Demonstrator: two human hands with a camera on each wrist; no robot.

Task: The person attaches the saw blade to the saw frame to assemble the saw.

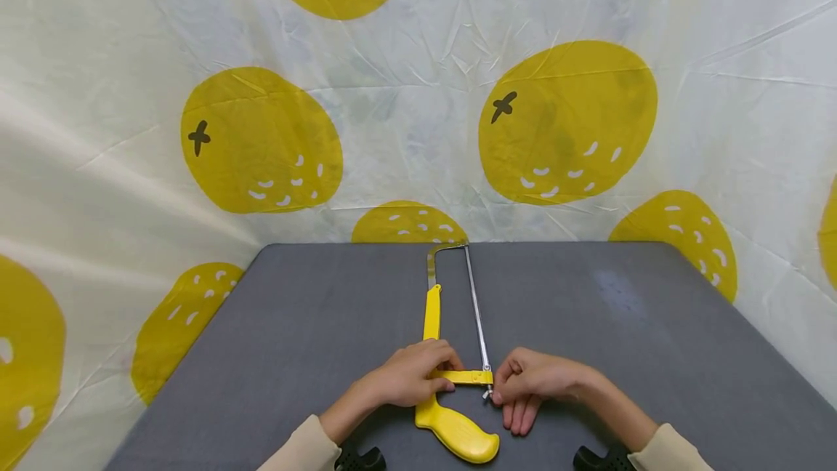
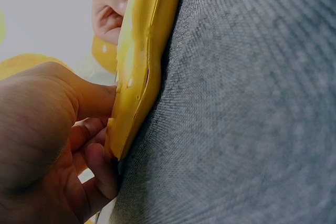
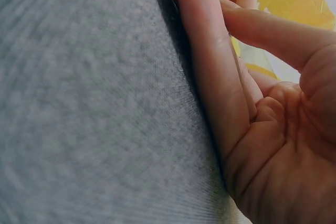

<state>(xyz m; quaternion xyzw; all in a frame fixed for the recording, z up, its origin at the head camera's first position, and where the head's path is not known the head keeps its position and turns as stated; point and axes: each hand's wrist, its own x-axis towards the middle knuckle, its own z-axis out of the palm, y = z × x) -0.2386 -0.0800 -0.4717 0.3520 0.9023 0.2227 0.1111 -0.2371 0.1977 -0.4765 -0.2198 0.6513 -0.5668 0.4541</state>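
Looking down at a yellow hacksaw (image 1: 432, 311), lying flat on the grey table (image 1: 314, 325), with its far end towards twelve o'clock and its handle (image 1: 458, 435) at six. Gripping it firmly just above that handle, with the left hand (image 1: 415, 376) curled round the frame and its thumb tip beside the yellow end bar (image 1: 476, 377).

And over at three o'clock from that grip, holding thumb and forefinger of the right hand (image 1: 536, 380) close together, right beside the small wing nut (image 1: 487, 393), with other fingers stretched towards six! Pinching it or merely touching? Cannot tell, too small to make out.

Up the frame's three o'clock side, see the thin silver blade (image 1: 476, 307). Out near four o'clock, a pale smudge (image 1: 617, 293). Beyond, towards twelve, a pale cloth (image 1: 412, 137) with big yellow fruit shapes (image 1: 569, 122). At seven, a beige sleeve (image 1: 304, 449); at four, another.
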